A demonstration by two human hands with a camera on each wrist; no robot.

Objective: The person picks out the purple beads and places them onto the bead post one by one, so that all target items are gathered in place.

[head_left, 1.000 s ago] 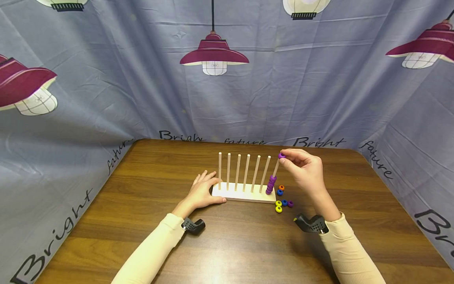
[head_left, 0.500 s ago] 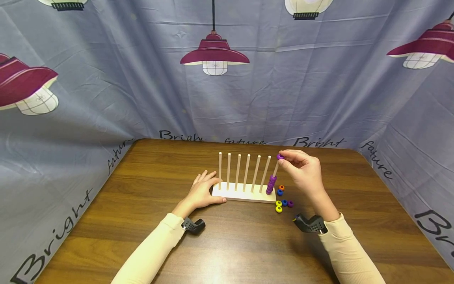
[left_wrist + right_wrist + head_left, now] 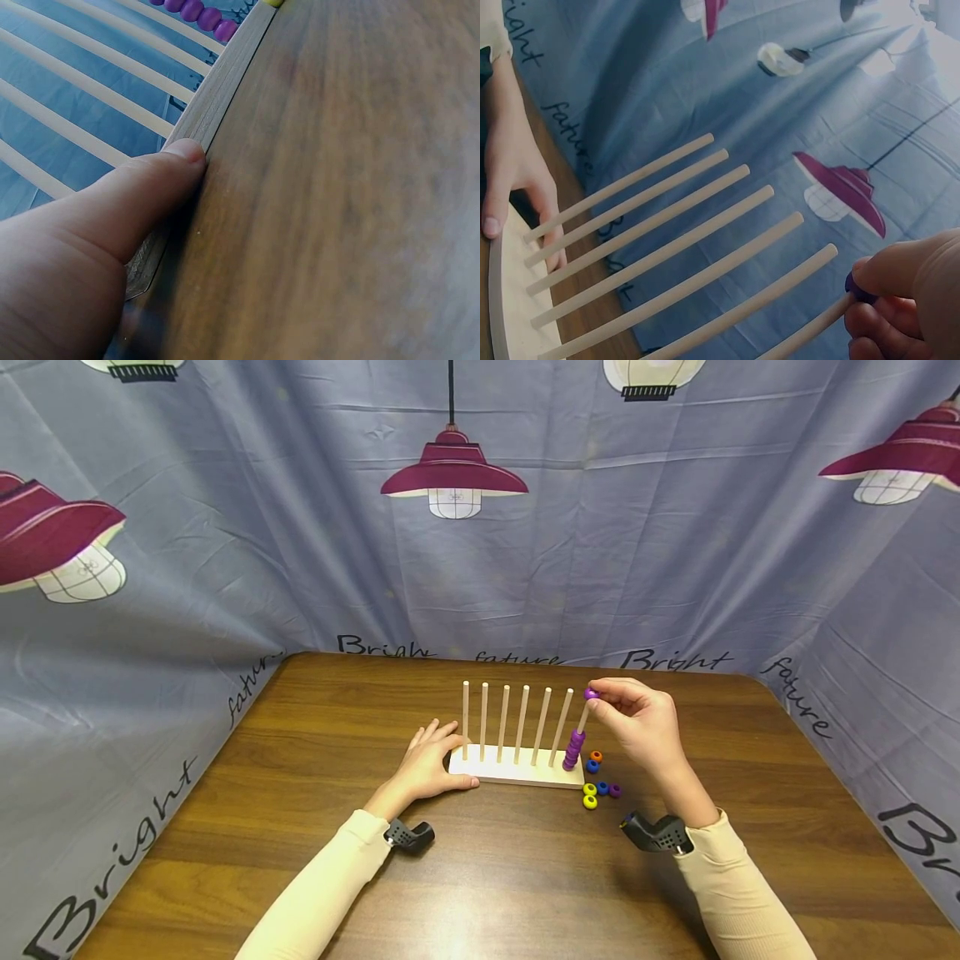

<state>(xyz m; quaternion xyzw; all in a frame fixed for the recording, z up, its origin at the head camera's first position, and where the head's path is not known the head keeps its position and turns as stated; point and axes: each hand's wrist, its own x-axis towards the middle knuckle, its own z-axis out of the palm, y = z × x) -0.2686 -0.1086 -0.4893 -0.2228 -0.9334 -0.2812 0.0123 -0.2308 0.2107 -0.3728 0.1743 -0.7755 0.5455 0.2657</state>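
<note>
A pale wooden peg stand [image 3: 517, 774] with a row of upright pegs stands on the table. My left hand [image 3: 426, 768] holds its left end, thumb [image 3: 161, 176] along the front edge and fingers behind the base. Several purple beads [image 3: 573, 750] are stacked low on the rightmost peg. At the top of that peg, my right hand [image 3: 641, 718] pinches another purple bead [image 3: 861, 291] between thumb and fingers. In the right wrist view the peg's upper end meets this bead, its tip hidden there. The other pegs [image 3: 727, 229] are bare.
Right of the stand, loose beads lie on the brown table [image 3: 480, 877]: an orange bead [image 3: 596, 757], blue beads [image 3: 603, 787], yellow beads [image 3: 590, 802] and a purple bead [image 3: 615, 791]. A printed curtain [image 3: 300, 527] hangs behind and at both sides.
My right hand has shifted slightly left and down with the purple bead, bringing it to the top of the rightmost peg. The left hand and stand have stayed in place.
</note>
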